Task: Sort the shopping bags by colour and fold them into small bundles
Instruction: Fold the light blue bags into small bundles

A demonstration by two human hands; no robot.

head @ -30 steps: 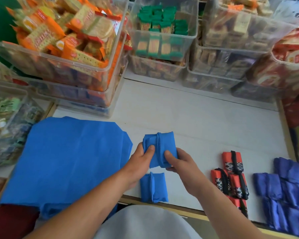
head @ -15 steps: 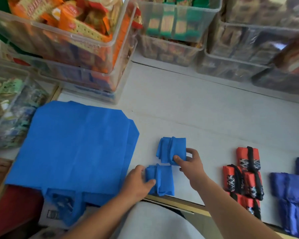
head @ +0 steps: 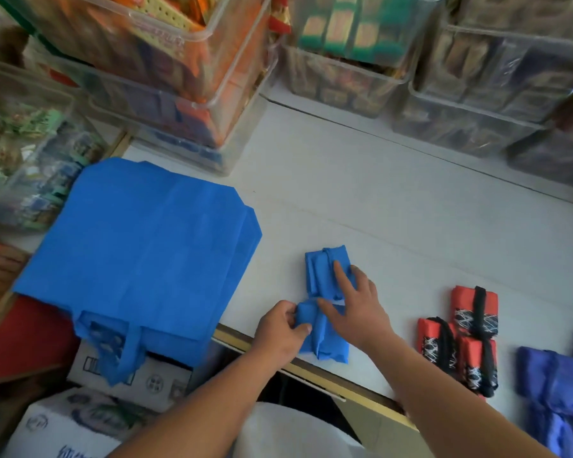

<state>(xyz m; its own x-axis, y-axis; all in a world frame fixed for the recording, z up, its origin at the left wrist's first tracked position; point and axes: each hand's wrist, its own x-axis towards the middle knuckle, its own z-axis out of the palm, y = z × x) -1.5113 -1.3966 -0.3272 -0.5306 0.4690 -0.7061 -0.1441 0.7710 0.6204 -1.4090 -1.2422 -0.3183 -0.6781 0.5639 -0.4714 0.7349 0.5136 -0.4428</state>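
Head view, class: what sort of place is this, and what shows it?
Probably a small shop counter or stockroom: stacked clear tubs of packaged snacks behind the white counter, cardboard boxes below it, and folded bag bundles grouped by colour.

Left hand pinches near blue bundle; right hand lies flat on far blue bundle.

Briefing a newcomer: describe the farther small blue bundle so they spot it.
On the white table, right of the flat blue bags, lie two small blue bundles. Yours is the far bundle under the right hand, fingers straight; the left hand pinches the near bundle.
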